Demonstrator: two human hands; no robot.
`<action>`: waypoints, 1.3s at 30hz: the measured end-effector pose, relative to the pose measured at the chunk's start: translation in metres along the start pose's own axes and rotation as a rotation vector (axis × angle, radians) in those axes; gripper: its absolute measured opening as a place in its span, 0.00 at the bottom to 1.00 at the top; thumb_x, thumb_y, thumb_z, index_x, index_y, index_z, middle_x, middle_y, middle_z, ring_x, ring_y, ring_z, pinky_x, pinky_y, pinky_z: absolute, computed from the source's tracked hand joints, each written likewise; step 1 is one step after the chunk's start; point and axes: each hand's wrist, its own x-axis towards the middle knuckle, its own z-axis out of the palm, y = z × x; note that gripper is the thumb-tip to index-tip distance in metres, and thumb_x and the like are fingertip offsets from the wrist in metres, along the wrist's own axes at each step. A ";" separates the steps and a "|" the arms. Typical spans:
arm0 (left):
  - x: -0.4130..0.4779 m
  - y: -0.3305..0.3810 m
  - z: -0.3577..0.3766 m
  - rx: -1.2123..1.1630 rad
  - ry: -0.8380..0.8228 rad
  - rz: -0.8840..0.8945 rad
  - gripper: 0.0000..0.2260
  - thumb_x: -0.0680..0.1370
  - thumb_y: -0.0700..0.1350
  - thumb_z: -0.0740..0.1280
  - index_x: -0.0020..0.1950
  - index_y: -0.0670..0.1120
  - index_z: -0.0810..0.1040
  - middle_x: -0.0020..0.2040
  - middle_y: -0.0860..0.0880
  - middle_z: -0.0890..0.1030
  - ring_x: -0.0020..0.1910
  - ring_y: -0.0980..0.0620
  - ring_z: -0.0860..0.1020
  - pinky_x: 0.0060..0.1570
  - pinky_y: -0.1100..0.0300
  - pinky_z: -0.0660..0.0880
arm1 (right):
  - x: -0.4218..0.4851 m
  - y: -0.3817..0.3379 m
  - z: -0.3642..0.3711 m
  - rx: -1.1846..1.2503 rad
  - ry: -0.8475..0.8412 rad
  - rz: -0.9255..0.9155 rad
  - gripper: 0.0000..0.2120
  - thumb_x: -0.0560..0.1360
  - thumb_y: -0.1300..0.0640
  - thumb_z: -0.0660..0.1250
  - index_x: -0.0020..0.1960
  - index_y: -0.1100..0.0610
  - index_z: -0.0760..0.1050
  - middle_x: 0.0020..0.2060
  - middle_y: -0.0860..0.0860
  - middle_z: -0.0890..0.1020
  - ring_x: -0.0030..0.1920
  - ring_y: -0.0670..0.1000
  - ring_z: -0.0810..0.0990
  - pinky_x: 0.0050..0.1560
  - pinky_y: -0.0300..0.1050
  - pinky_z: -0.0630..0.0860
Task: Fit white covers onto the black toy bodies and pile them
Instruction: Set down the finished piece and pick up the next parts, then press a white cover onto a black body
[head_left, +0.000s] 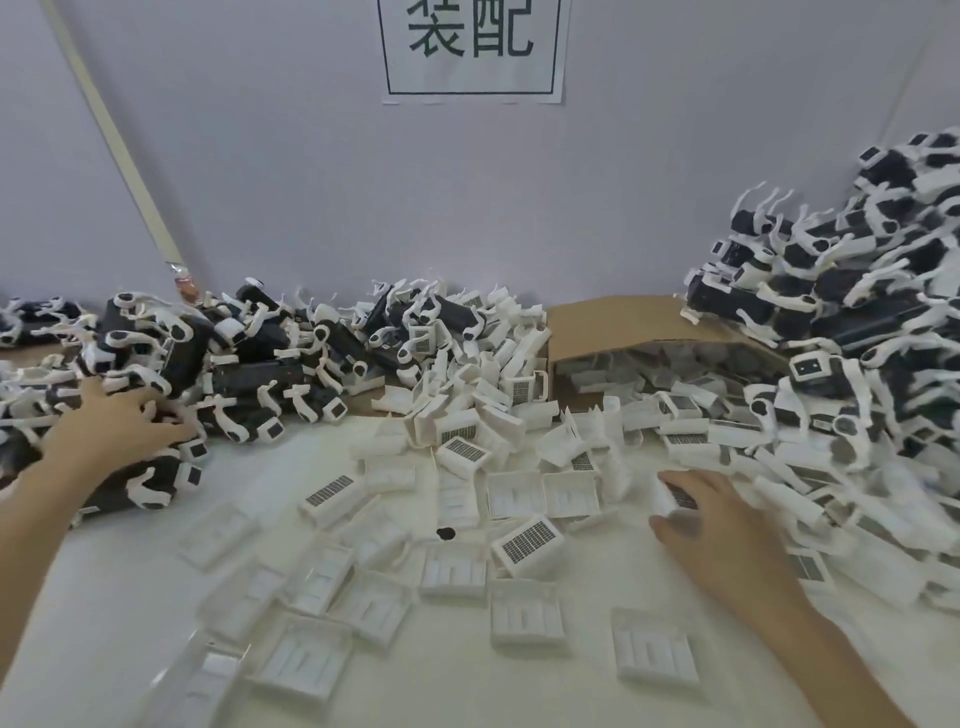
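A heap of black toy bodies (249, 374) with white arms lies at the left. My left hand (114, 421) rests on it with its fingers spread over one body. Several loose white covers (527, 540), some showing dark grilles, lie scattered over the white table (104, 597). My right hand (727, 530) reaches into the covers at the right, with its fingers and thumb curled round one white cover (675, 496) that has a dark grille. A tall pile of black and white toys (857, 291) rises at the right against the wall.
An open cardboard box (623, 317) lies on its side at the back, spilling covers. A paper sign (472, 47) hangs on the wall, which closes off the far side. More covers heap up in the middle (467, 405).
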 end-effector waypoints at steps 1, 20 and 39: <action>-0.004 -0.001 0.000 -0.039 -0.051 -0.037 0.15 0.75 0.49 0.75 0.58 0.44 0.81 0.67 0.34 0.70 0.65 0.31 0.70 0.63 0.39 0.71 | 0.000 -0.001 0.000 0.006 0.002 0.000 0.22 0.75 0.52 0.72 0.67 0.48 0.74 0.67 0.44 0.73 0.61 0.48 0.79 0.66 0.55 0.70; -0.096 0.142 0.046 -0.587 0.172 0.352 0.17 0.76 0.43 0.69 0.28 0.41 0.75 0.24 0.45 0.75 0.25 0.45 0.73 0.29 0.63 0.65 | -0.001 -0.003 0.005 0.140 -0.001 -0.071 0.17 0.71 0.57 0.73 0.58 0.45 0.77 0.55 0.39 0.74 0.47 0.47 0.82 0.48 0.45 0.73; -0.108 0.190 0.012 -1.105 0.057 0.441 0.14 0.84 0.37 0.61 0.61 0.51 0.81 0.43 0.50 0.84 0.44 0.50 0.81 0.51 0.46 0.81 | -0.002 -0.004 0.003 0.322 0.238 -0.164 0.24 0.66 0.65 0.80 0.57 0.47 0.78 0.54 0.44 0.74 0.57 0.45 0.72 0.55 0.31 0.64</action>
